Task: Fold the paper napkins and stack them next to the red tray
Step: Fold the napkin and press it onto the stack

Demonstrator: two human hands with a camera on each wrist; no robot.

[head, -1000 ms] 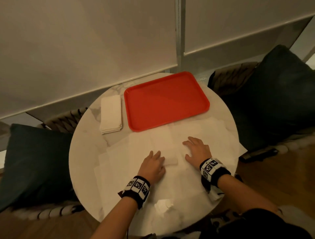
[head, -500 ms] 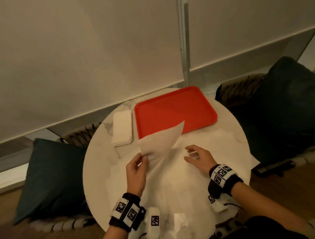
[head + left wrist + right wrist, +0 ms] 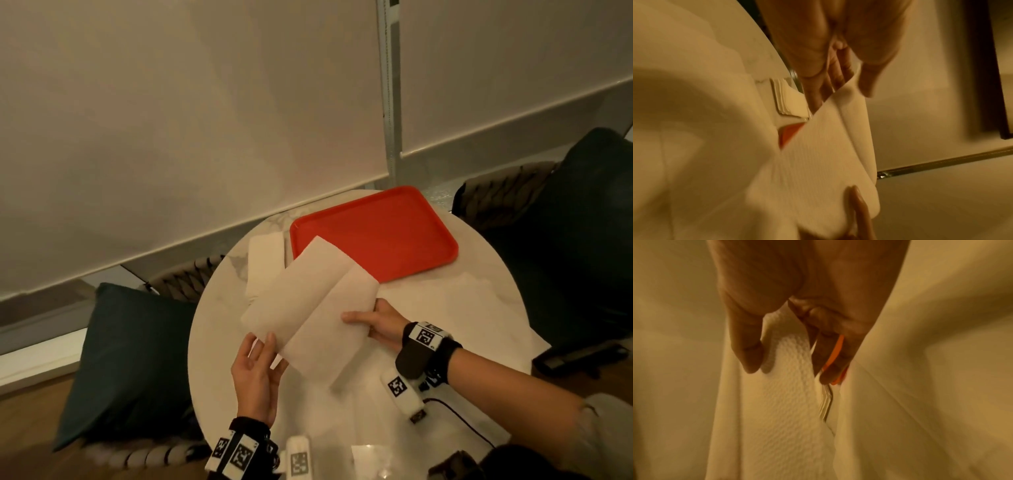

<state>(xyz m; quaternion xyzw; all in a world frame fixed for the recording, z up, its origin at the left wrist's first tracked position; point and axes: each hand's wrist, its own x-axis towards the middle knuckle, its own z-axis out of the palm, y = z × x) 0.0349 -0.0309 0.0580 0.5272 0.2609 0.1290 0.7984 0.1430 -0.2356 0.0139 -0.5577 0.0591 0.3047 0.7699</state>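
A white, dimpled paper napkin [image 3: 310, 301] is held up in the air above the middle of the round white marble table [image 3: 219, 329], bent along a crease so that two long panels angle away from each other, its far corner reaching over the near left corner of the red plastic tray [image 3: 383, 229]. The left hand [image 3: 257, 373] pinches the napkin's near left corner, thumb on top and fingers underneath, as the left wrist view shows closely. The right hand [image 3: 380, 322] clamps the napkin's right end, thumb across the upper face and the other fingers curled behind the sheet; the right wrist view shows the embossed paper pressed between thumb and fingers. The tray lies flat at the far edge of the table, and just beside its left side sits a neat stack of folded white napkins [image 3: 265, 260], partly hidden by the lifted sheet. More unfolded white napkins [image 3: 445, 301] lie spread flat over the near and right parts of the tabletop, under both hands. Both wrists wear black bands with black-and-white square markers. Dark cushioned chairs [image 3: 130, 359] stand at the table's left and right, and pale roller blinds [image 3: 188, 120] hang behind its far edge.
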